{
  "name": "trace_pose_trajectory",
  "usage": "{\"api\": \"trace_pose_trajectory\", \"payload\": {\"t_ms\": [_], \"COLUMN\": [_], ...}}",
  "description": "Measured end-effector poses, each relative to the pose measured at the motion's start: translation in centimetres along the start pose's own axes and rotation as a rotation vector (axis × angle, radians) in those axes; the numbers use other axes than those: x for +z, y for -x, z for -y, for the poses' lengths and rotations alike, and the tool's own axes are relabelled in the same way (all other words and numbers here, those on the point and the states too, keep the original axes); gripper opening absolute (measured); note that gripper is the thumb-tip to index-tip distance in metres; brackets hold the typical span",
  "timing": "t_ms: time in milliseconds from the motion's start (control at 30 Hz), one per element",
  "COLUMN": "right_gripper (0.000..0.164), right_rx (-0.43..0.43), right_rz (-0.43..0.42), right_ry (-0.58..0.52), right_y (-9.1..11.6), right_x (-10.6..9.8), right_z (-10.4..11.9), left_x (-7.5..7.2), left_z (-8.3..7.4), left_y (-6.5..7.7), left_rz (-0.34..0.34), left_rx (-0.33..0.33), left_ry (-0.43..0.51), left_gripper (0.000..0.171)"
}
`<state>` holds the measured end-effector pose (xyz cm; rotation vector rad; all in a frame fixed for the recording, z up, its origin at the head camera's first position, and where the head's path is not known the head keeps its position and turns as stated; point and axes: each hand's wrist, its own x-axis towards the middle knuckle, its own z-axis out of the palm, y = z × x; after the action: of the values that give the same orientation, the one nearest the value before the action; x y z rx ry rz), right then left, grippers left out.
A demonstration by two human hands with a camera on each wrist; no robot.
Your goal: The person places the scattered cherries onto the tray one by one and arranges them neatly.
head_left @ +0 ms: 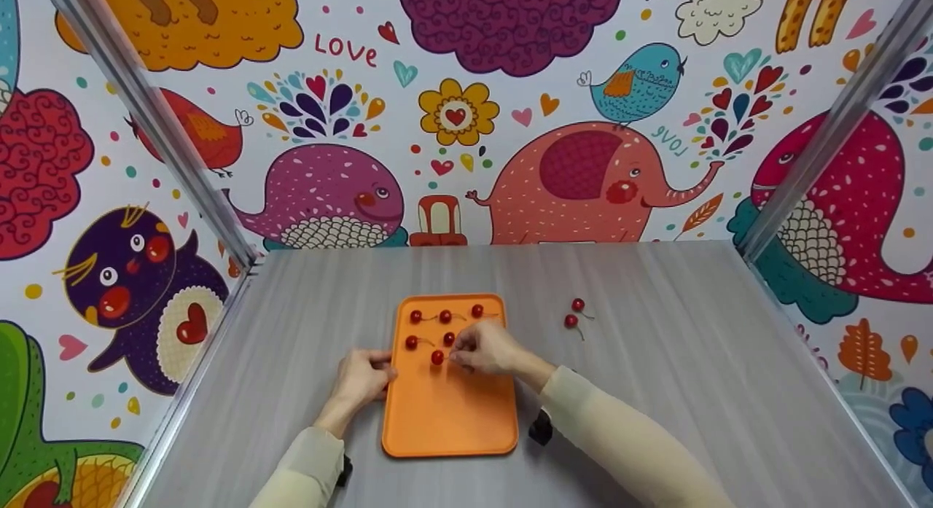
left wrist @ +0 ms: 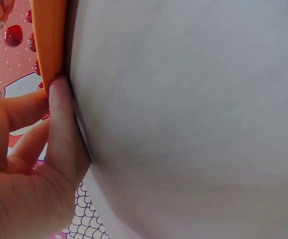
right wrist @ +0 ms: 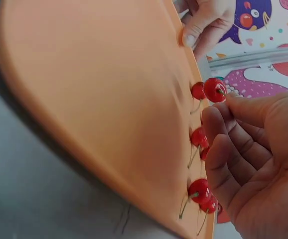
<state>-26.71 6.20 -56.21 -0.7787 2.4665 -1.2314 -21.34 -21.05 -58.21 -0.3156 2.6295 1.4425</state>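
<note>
An orange tray [head_left: 450, 420] lies on the table, and my left hand [head_left: 360, 380] grips its left rim. In the left wrist view the fingers [left wrist: 60, 107] press against the tray's side. My right hand [head_left: 490, 346] is over the tray and pinches the stem of a red cherry [right wrist: 215, 89] between thumb and fingertips. That cherry appears above the tray surface in both wrist views. Several more cherries [head_left: 445, 316] with stems lie in rows on the tray's far half. The right hand partly covers one cherry [head_left: 450, 339] in the nearer row.
Two cherries [head_left: 571, 321] lie on the grey table [head_left: 641, 362] to the right of the tray. Metal posts [head_left: 816, 136] stand at the table's back corners. Printed walls with cartoon animals surround the back and sides.
</note>
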Motion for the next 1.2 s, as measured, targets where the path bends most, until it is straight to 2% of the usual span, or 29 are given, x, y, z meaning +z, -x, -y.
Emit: {"api": "trace_pose_trajectory", "payload": {"t_ms": [167,400,600,867,1200], "right_gripper": [0.018,0.015,0.014,0.014,0.012], "right_rx": [-0.001,0.076,0.064,0.039,0.057], "right_rz": [0.010,0.012,-0.005,0.010,0.024], "right_ry": [0.022,0.045,0.128,0.192,0.238], "right_y": [-0.6,-1.6,-2.2,-2.5,-2.5], "right_x": [1.3,3.3,4.4,4.7,4.5], "right_z": [0.7,1.7,1.7,1.3,0.9], "left_x": [0.1,0.0,0.2,0.1,0.1], "left_z": [0.0,-0.1,-0.1,0.0,0.0], "left_y": [0.0,0.0,0.0,0.0,0.0], "left_rz": [-0.012,-0.009,-0.015,-0.008,-0.013], "left_rx": [0.007,0.000,0.004,-0.005,-0.018], "left_ry": [-0.023,-0.015,-0.019,-0.012,0.001], "left_gripper": [0.039,0.040,0.037,0.039,0.038]}}
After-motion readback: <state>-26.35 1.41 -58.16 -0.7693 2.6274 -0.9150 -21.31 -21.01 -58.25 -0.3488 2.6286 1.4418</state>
